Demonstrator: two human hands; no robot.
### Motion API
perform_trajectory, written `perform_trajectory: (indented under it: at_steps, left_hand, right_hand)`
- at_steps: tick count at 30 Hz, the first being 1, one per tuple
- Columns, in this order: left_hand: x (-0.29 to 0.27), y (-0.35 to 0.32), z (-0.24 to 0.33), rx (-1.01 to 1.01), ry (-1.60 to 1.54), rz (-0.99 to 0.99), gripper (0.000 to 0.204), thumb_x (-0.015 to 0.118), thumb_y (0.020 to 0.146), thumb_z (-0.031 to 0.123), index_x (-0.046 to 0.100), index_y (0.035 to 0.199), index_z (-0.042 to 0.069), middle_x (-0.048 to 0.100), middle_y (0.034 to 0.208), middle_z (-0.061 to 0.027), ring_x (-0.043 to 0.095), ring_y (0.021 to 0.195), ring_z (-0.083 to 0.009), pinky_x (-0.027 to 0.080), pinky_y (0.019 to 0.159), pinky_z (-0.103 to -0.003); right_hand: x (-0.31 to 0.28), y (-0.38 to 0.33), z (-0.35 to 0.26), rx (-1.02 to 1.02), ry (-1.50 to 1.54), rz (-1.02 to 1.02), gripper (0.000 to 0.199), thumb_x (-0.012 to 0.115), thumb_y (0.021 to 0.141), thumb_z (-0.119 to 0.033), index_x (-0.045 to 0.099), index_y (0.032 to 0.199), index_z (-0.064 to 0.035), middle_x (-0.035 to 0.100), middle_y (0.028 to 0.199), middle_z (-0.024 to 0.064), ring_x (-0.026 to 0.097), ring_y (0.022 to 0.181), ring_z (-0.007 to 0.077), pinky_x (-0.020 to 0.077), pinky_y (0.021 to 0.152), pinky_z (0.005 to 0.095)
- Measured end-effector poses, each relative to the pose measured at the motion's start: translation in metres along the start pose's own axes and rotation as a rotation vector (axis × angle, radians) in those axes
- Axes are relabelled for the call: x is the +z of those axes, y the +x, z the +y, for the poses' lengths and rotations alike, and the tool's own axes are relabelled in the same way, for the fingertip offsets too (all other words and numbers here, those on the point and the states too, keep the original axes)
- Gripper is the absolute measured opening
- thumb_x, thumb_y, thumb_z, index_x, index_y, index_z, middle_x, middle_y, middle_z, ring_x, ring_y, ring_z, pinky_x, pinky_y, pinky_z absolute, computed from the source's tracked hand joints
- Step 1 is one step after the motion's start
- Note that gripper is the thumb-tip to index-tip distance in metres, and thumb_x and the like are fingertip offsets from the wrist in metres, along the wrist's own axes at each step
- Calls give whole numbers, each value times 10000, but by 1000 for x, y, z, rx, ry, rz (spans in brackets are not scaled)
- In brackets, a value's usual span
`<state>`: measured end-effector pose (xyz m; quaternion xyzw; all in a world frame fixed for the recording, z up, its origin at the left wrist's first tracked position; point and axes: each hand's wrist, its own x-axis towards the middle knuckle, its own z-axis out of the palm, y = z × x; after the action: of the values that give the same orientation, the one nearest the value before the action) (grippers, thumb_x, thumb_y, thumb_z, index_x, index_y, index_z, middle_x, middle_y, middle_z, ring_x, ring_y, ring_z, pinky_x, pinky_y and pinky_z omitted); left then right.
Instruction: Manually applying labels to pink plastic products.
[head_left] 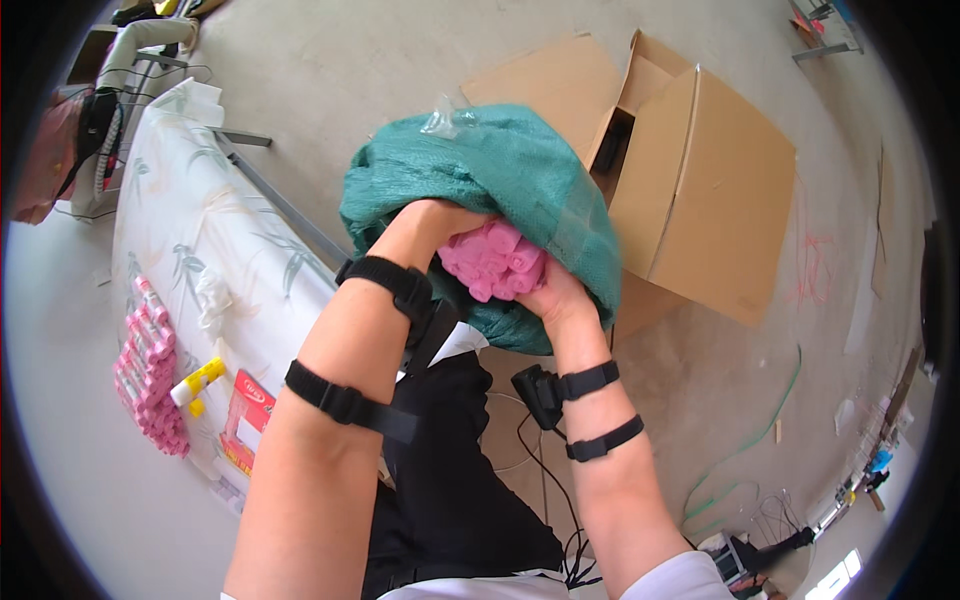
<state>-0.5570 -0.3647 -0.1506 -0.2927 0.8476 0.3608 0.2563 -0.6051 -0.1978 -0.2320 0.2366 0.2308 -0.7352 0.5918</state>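
A bundle of pink tube-like rolls (491, 262), ends toward me, sits in the mouth of a large green woven sack (540, 165). My left hand (452, 216) presses against the bundle's upper left side, its fingers hidden by the rolls and the sack's folds. From the lower right, my right hand (549, 297) cups the same bundle, with most of its fingers out of sight behind it. Folds of the sack surround both hands.
On the left, a table with a patterned white cloth (190, 190) holds a stack of pink rolls (150, 375), a yellow-and-white glue stick (198, 381) and a red package (248, 415). An open cardboard box (715, 190) stands right of the sack. A green cord (745, 445) lies on the floor.
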Motion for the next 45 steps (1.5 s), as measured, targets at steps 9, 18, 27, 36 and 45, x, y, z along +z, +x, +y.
perform_trajectory:
  at_steps: [9, 18, 27, 36, 45]
  left_hand:
    - [-27, -134, 28, -391, -849, -290, 751, 512, 825, 656, 539, 1252, 39, 606, 1174, -100, 606, 1011, -194, 455, 867, -328]
    - [28, -341, 40, -247, -992, 306, 754, 482, 862, 616, 404, 1351, 47, 526, 1245, -106, 517, 1115, -189, 425, 890, -315]
    - [134, -470, -29, -287, -1329, 635, 771, 509, 867, 587, 350, 1372, 27, 511, 1244, -125, 513, 1123, -195, 410, 940, -330]
    - [117, -512, -186, -86, -1591, 829, 813, 526, 846, 617, 350, 1372, 23, 531, 1218, -97, 535, 1087, -172, 437, 907, -311]
    - [80, -465, -310, 99, -1798, 709, 841, 544, 812, 653, 375, 1361, 39, 525, 1261, -86, 536, 1113, -172, 434, 943, -336]
  right_hand:
    - [95, -99, 32, 54, -152, -102, 583, 701, 834, -303, 452, 1281, -23, 555, 1214, 101, 557, 1097, 208, 454, 962, 348]
    - [134, -223, 107, 172, -543, -253, 579, 710, 831, -300, 462, 1274, -22, 571, 1166, 66, 570, 1057, 161, 457, 914, 305]
    - [118, -265, 232, 491, -878, -362, 637, 710, 821, -327, 428, 1289, -1, 574, 1148, 86, 587, 1023, 178, 485, 858, 305]
    - [193, -189, 373, 518, -1224, -537, 603, 711, 809, -362, 469, 1257, -39, 587, 1105, 82, 608, 973, 179, 517, 800, 324]
    - [221, -88, 447, 368, -1363, -487, 705, 726, 779, -401, 430, 1290, -17, 550, 1163, 103, 565, 1047, 209, 487, 844, 347]
